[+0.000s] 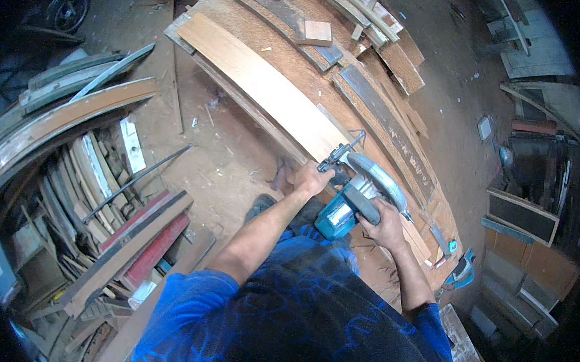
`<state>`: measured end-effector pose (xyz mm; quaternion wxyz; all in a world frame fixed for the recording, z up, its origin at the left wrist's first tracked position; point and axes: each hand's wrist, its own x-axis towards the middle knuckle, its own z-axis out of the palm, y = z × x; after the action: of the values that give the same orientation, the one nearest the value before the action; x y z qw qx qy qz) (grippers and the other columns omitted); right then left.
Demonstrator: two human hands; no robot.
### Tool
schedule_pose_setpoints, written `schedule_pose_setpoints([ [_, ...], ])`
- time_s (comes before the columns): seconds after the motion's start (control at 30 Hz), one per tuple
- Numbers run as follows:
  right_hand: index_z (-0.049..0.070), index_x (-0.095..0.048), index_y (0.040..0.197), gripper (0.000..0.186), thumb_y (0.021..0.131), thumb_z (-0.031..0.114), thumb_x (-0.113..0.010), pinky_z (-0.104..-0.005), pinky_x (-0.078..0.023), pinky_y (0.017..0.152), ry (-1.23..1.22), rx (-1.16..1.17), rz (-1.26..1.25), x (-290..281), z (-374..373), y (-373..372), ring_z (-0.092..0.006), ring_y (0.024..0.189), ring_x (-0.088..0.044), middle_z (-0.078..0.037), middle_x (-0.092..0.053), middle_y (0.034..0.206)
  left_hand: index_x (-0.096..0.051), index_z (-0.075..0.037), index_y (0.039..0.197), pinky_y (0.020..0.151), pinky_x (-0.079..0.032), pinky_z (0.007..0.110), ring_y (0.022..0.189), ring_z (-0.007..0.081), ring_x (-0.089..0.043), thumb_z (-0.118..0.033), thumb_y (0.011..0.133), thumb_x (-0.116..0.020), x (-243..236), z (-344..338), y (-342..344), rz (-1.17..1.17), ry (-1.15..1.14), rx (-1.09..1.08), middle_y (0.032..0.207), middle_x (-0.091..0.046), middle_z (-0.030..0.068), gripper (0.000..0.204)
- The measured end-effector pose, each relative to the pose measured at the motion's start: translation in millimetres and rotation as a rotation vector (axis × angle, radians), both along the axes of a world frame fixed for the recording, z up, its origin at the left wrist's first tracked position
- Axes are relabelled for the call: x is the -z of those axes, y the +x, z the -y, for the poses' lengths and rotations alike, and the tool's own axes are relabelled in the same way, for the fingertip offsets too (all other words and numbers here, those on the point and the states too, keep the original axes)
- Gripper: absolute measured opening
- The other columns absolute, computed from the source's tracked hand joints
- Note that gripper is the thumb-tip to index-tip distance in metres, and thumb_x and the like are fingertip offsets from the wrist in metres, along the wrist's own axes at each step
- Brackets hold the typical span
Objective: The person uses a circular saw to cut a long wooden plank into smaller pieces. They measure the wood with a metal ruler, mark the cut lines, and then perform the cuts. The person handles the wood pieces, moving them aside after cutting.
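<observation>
A teal circular saw [337, 216] with a grey blade guard sits at the near end of a long pale board [256, 81] lying along the workbench. My right hand [383, 225] is closed round the saw's dark handle. My left hand [313, 179] grips the dark front part of the saw's base, beside the board's near edge. The blade itself is hidden under the guard. Dark painted planks [378, 126] lie on the bench right of the board, and a small wooden block [317, 32] rests farther back.
Stacks of old boards and frames [70, 117] crowd the floor at left, with a long dark rod [139, 180]. A motorbike wheel [69, 12] shows top left. A small teal tape measure [452, 246] and another teal power tool [460, 272] are at right, before leaning panels [518, 265].
</observation>
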<state>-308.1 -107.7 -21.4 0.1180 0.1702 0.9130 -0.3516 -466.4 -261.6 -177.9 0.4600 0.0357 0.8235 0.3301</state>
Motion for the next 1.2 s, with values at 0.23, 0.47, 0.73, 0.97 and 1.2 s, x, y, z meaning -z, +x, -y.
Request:
schedule_pose_setpoints([
  [0.23,0.003,-0.071,0.108,0.034,0.082,0.023,-0.076,-0.0471,-0.052,0.086,-0.011,0.010,0.061,-8,24,-60,-0.0411,0.098,-0.067,-0.020,-0.071,0.101,-0.075,0.000,0.099,0.088,-0.056,0.043,0.096,0.0358,-0.073,-0.051,0.075,-0.076,31,23,-45,-0.045,0.006,0.007,0.097,-0.075,0.0232,0.057],
  [0.47,0.001,-0.071,0.109,0.036,0.082,0.024,-0.076,-0.0475,-0.053,0.088,-0.029,0.028,0.034,3,40,-112,-0.0419,0.100,-0.067,-0.021,-0.071,0.104,-0.077,-0.002,0.092,0.089,-0.056,0.045,0.097,0.0369,-0.073,-0.051,0.076,-0.075,43,38,-96,0.021,0.026,-0.032,0.096,-0.075,0.0221,0.051],
  [0.73,-0.001,-0.071,0.107,0.037,0.080,0.023,-0.077,-0.0489,-0.052,0.089,-0.011,-0.015,-0.016,7,61,-175,-0.0435,0.101,-0.066,-0.024,-0.070,0.105,-0.079,-0.006,0.089,0.085,-0.057,0.046,0.091,0.0364,-0.074,-0.054,0.076,-0.074,45,60,-156,-0.102,0.009,0.022,0.092,-0.076,0.0211,0.050],
  [0.97,-0.001,-0.070,0.107,0.037,0.080,0.023,-0.077,-0.0481,-0.052,0.090,-0.012,0.000,0.022,13,79,-224,-0.0433,0.100,-0.066,-0.024,-0.069,0.102,-0.078,-0.003,0.090,0.090,-0.056,0.046,0.098,0.0378,-0.073,-0.051,0.076,-0.076,67,81,-203,-0.062,0.079,-0.022,0.095,-0.075,0.0242,0.050],
  [1.2,-0.001,-0.070,0.109,0.038,0.080,0.023,-0.076,-0.0478,-0.052,0.089,-0.017,-0.017,0.016,19,99,-279,-0.0423,0.100,-0.067,-0.023,-0.070,0.104,-0.077,-0.003,0.092,0.087,-0.057,0.045,0.093,0.0372,-0.073,-0.052,0.073,-0.078,93,101,-251,-0.036,0.050,-0.107,0.094,-0.075,0.0218,0.052],
])
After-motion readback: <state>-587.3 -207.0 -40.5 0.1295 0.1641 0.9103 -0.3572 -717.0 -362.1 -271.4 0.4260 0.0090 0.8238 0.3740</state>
